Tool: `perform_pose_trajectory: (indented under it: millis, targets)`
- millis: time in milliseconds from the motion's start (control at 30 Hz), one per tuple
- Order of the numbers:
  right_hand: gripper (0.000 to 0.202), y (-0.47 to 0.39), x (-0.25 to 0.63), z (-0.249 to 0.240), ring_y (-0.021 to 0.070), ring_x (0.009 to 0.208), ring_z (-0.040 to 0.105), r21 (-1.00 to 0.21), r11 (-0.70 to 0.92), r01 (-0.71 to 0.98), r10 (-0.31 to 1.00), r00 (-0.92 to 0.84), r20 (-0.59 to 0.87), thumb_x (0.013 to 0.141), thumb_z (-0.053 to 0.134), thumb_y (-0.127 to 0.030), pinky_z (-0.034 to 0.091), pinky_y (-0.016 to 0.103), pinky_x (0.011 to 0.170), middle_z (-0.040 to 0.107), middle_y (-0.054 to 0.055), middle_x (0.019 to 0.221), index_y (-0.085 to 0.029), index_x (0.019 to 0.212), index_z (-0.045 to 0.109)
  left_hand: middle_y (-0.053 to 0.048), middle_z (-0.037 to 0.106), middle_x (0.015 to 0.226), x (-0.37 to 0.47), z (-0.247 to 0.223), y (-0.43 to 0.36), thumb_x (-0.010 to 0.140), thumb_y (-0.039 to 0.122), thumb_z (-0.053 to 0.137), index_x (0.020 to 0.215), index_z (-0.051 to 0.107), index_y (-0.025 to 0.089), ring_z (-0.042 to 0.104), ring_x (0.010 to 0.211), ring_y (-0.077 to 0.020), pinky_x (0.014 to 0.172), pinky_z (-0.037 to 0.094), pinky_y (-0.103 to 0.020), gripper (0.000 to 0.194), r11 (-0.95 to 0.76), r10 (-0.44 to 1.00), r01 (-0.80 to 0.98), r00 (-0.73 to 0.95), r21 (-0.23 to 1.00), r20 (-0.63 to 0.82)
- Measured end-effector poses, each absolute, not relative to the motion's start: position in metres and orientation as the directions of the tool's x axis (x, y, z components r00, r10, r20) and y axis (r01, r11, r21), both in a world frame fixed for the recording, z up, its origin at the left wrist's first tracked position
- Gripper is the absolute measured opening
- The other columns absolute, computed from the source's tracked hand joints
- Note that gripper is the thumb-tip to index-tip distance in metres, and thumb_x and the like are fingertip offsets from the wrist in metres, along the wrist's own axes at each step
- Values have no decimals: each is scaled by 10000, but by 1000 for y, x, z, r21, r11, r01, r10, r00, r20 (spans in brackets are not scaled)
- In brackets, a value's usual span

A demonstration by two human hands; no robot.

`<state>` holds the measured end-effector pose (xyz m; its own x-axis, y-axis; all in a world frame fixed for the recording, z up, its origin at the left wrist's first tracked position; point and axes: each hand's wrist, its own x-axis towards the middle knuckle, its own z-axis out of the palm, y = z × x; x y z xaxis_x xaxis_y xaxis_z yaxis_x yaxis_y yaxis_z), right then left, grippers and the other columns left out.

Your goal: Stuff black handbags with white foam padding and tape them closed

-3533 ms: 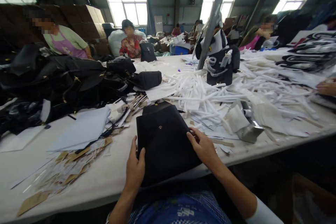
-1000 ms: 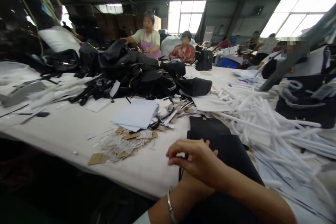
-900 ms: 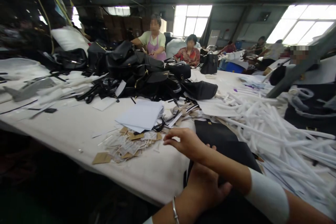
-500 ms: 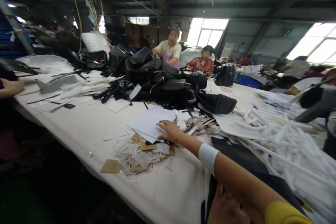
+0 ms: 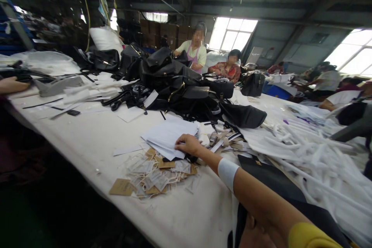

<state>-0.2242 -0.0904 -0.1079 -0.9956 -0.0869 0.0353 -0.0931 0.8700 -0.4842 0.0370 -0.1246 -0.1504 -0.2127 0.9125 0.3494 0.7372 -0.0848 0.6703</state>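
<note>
The right hand [image 5: 187, 145] pinches the white papers [image 5: 165, 132] beside the pile of tags [image 5: 158, 178], where a light grip should avoid creases, while the left hand [image 5: 257, 234], grip too hidden to tell, is at the black bag [image 5: 270, 174].

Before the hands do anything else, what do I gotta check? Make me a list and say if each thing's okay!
1. Right hand reaches the white sheets: ok, it's at their near-right edge.
2. Sheets lined up neatly: not ok, their edges are fanned out.
3. Just one sheet between the fingers: cannot tell, too small to see.
4. Brown tags tidy: not ok, they're jumbled with strings and little clear packets.
5. Left hand has a firm grip on the black bag: cannot tell, the right arm covers part of it.
</note>
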Motion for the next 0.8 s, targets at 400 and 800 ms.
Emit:
perform_pose_trajectory:
  millis: [400, 800]
  targets:
    - [223, -68, -206, -47, 225, 945, 696, -612, 780, -128, -23, -984, 177, 922, 573, -269, 512, 379, 931, 763, 78, 987, -140, 986, 743, -73, 234, 1610, 32, -113, -162, 920, 343, 536, 1574, 169, 289, 171, 1496, -334, 1209, 189, -624, 752, -120, 911, 710, -199, 694, 361]
    - [262, -16, 81, 79, 126, 1049, 655, -483, 866, -131, -114, -991, 65, 958, 484, -193, 460, 261, 986, 734, 16, 1106, -216, 1101, 702, -140, 413, 1541, 41, -104, -169, 924, 515, 552, 1456, 460, 233, 371, 1426, -359, 1149, 320, -619, 609, 6, 862, 889, -237, 458, 448]
